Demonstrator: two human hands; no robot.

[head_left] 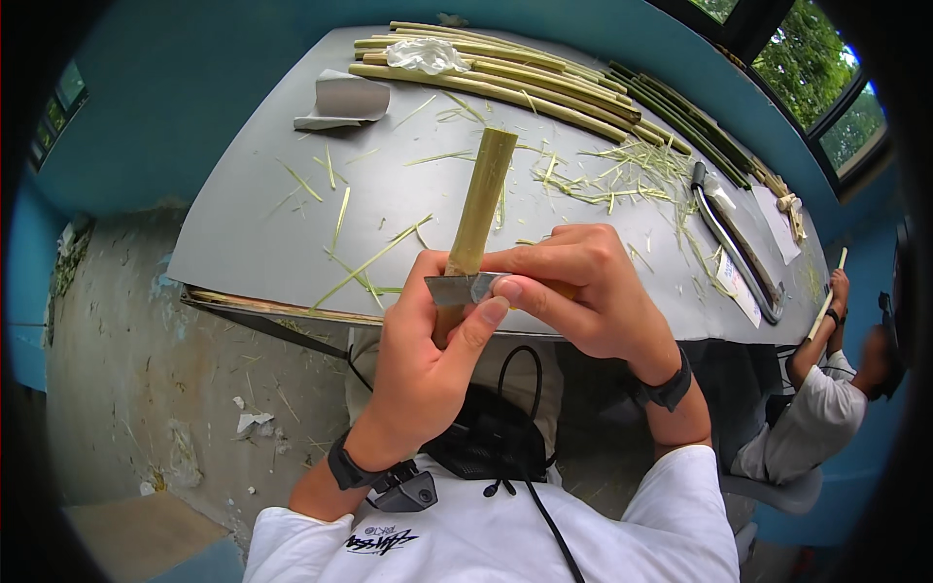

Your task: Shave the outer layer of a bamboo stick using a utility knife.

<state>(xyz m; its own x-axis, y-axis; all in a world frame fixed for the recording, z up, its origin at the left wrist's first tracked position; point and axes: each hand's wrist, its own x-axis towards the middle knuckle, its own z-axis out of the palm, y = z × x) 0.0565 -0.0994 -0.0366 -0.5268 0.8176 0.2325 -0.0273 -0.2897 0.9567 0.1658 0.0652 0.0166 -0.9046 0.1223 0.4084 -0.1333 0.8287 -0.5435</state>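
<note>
My left hand (416, 364) is wrapped round the lower part of a pale green-yellow bamboo stick (483, 199), which points up and away over the table's near edge. My right hand (598, 291) grips a knife, its thumb and forefinger close to the metal blade (449, 291). That blade lies crosswise over the bamboo, just above my left thumb. Most of the knife's handle is hidden in my right hand. Thin green bamboo shavings (374, 257) are scattered on the tabletop beyond both hands.
Peeled bamboo poles (505, 87) lie along the grey table's (253, 233) far side, with crumpled white tissue (425, 55) on them. A curved grey sheet (345, 100) sits left of them. A bow saw (731, 243) rests at the right. Another person (821, 408) sits beyond, holding a stick.
</note>
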